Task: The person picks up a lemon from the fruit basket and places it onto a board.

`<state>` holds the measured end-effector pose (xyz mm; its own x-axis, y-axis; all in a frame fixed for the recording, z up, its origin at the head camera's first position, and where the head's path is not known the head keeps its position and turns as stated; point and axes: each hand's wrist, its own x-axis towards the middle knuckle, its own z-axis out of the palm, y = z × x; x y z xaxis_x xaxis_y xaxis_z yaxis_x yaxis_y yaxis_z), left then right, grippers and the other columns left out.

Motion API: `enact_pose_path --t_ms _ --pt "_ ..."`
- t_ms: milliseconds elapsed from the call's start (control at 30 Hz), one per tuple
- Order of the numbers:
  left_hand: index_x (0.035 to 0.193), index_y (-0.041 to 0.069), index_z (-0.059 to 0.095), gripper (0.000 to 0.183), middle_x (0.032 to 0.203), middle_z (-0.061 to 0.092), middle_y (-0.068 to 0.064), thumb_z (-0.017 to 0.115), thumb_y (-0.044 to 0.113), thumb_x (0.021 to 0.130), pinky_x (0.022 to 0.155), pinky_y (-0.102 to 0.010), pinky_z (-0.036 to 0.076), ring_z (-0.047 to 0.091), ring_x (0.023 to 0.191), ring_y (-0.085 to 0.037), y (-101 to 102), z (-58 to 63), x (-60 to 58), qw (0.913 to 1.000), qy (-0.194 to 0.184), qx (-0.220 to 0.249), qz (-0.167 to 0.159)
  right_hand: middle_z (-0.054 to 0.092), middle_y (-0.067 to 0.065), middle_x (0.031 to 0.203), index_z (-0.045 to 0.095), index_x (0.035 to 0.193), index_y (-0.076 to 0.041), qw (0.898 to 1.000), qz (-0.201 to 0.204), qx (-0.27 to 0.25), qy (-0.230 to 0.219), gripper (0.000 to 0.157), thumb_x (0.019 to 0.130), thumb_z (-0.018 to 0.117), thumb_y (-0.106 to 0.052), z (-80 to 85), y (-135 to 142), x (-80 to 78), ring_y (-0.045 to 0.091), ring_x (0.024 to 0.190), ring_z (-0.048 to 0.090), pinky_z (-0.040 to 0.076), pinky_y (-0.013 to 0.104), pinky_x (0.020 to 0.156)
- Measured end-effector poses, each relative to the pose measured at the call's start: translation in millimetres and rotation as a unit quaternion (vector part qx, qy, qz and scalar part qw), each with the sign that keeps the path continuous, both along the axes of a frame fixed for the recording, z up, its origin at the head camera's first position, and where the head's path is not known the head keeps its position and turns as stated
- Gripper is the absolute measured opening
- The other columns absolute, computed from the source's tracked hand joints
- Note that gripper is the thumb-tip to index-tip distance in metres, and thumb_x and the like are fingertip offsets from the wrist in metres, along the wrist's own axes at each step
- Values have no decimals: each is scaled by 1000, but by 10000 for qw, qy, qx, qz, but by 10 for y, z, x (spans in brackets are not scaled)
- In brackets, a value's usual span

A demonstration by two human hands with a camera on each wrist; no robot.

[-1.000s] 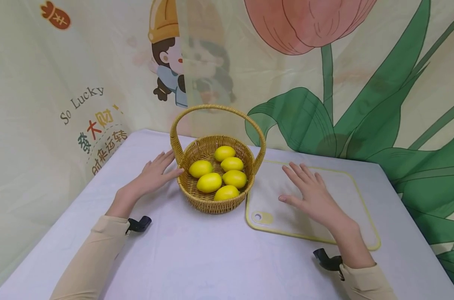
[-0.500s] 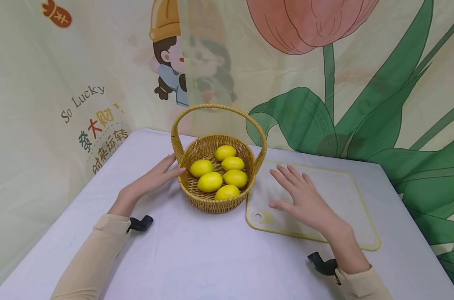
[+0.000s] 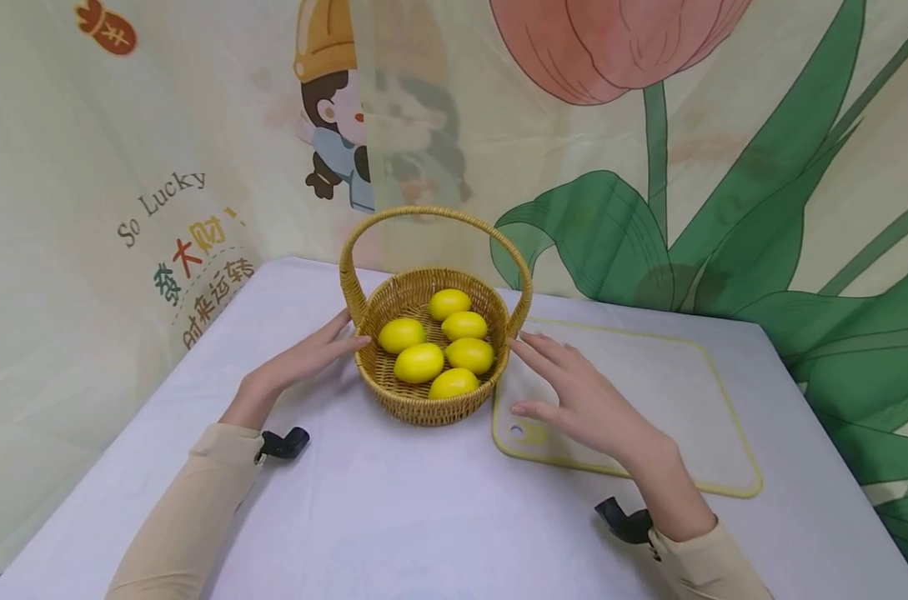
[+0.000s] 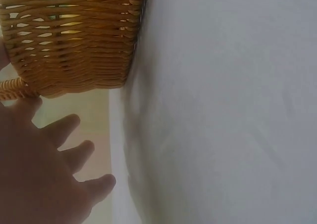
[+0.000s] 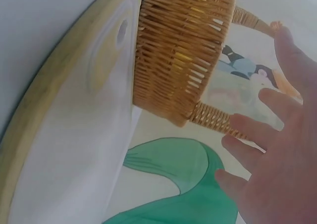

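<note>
"Head view first: where was the basket (image 3: 427,412) seen?"

"It was stood upright on the far part of the worktop (image 3: 386,517), with its arched handle (image 3: 423,212) raised above it. Six yellow lemons (image 3: 419,363) were held inside, spread loosely over the bottom."

"And how was the left hand (image 3: 299,362) placed?"

"It was set at the basket's left side. Its fingers (image 4: 77,157) were spread and nearly straight, and nothing was grasped; the thumb was laid at the left rim."

"Was anything held by the right hand (image 3: 589,408)?"

"Nothing was gripped. Its fingers (image 5: 242,152) were also stretched out and spread, with the thumb parted from the rest, just to the right of the basket. Whether the basket was touched by the fingertips could not be told."

"What was seen below that hand?"

"A white cutting board (image 3: 664,417), edged in yellow, was laid flat close beside the basket, on its right. Beyond the worktop, a curtain (image 3: 529,167) printed with a large pink tulip (image 3: 619,50) was hung."
</note>
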<state>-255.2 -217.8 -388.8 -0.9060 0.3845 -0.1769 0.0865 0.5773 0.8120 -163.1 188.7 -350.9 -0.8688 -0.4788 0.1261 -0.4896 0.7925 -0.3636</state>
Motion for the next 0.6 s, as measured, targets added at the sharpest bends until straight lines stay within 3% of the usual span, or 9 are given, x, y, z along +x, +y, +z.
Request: enact_pose_path --t_ms 267,600 --pt "160 34 -2 83 169 -1 8 52 48 99 123 -64 5 -4 157 -24 -11 -42 -83 9983 92 538 -186 26 -6 165 23 156 -41 9994 191 -230 -158 79 91 64 -55 36 -182 -25 25 152 27 32 57 118" --pt "158 42 -1 77 167 -1 15 52 43 101 122 -65 2 -5 157 -24 8 -79 -123 9972 -19 701 -250 27 -6 164 22 153 -49 9977 191 -313 -571 75 90 60 -62 8 -357 -98 25 150 30 37 60 114"
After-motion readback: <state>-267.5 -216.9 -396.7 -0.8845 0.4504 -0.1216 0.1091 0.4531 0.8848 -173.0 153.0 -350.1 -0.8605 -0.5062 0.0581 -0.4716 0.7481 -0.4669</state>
